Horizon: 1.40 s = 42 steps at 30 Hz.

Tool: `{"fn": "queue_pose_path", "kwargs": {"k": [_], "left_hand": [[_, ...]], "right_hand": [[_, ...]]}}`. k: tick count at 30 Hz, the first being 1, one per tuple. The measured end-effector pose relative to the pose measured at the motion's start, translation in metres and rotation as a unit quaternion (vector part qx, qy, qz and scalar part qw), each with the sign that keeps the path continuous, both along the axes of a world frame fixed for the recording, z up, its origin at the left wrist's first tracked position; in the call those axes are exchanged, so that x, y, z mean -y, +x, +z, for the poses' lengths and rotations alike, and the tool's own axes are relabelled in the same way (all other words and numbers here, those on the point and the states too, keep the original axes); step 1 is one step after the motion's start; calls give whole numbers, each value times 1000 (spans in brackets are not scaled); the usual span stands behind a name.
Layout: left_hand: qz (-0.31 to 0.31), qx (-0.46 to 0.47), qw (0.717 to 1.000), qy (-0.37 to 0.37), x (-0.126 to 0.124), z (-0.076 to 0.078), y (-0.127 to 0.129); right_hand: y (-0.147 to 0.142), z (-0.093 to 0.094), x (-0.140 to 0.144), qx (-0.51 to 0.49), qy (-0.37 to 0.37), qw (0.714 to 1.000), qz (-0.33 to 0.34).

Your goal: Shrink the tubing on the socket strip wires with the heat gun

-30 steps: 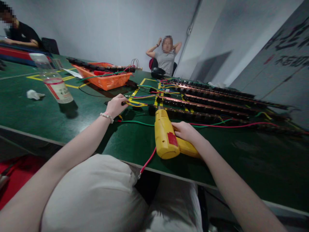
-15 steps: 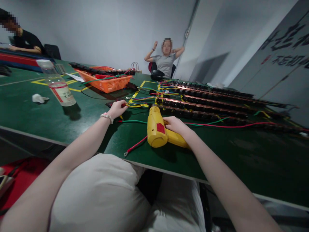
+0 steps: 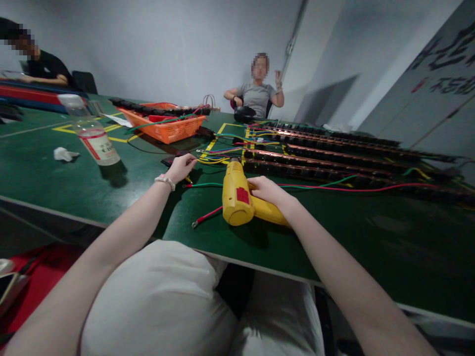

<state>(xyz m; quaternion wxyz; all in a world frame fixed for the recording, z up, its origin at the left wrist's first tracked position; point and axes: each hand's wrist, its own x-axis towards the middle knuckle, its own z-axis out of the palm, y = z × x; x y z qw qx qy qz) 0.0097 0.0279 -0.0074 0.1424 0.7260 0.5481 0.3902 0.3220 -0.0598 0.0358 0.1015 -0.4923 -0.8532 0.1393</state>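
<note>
My right hand (image 3: pixel 265 189) is wrapped round the handle of a yellow heat gun (image 3: pixel 237 195), which has a red label on its side. Its nozzle points away from me, toward the ends of the wire bundles. To the left, the fingers of my left hand (image 3: pixel 181 167) are pinched at the end of a yellow wire (image 3: pixel 213 160); the very tip is hidden by the fingers. A green wire (image 3: pixel 208 185) lies just in front of that hand. Nearer to me, a short red cable (image 3: pixel 208 216) with a ring terminal runs under the heat gun.
Long black strips with copper bars (image 3: pixel 315 157) lie in rows at the right. An orange basket (image 3: pixel 178 129) holds more parts. A clear bottle (image 3: pixel 98 143) and crumpled tissue (image 3: pixel 65 154) stand left on the green table (image 3: pixel 141 173). Two people sit beyond.
The heat gun has shifted very slightly left in view, while both hands keep their grip. Across the table, the seated person has lowered their arms from behind the head.
</note>
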Motion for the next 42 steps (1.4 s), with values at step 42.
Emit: {"fn": "queue_pose_path", "kwargs": {"k": [42], "left_hand": [[43,54,997,-21,2,12,-4]], "right_hand": [[-114,4,6,68,115,985,106]]}}
